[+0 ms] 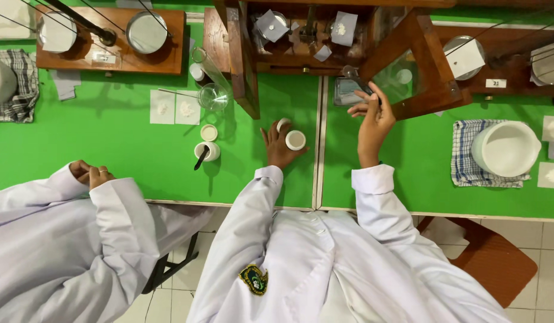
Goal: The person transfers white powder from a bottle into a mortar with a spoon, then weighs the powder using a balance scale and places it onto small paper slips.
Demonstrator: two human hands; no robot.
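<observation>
Small white jar (295, 140) gripped by left hand (279, 146) on green bench (133, 149); right hand (373, 122) raised, pinching sth thin, probably a spatula.

i have a single head-worn view, looking almost straight down from above my own white-coated shoulders onto the flat green-topped bench (127, 143), with the wooden glass-doored balance case (325, 48) at the top edge. it sits fairly high, wide enough to catch the pale tiled floor (522, 239) below and a neighbour's white sleeve (79, 239) at lower left.
</observation>
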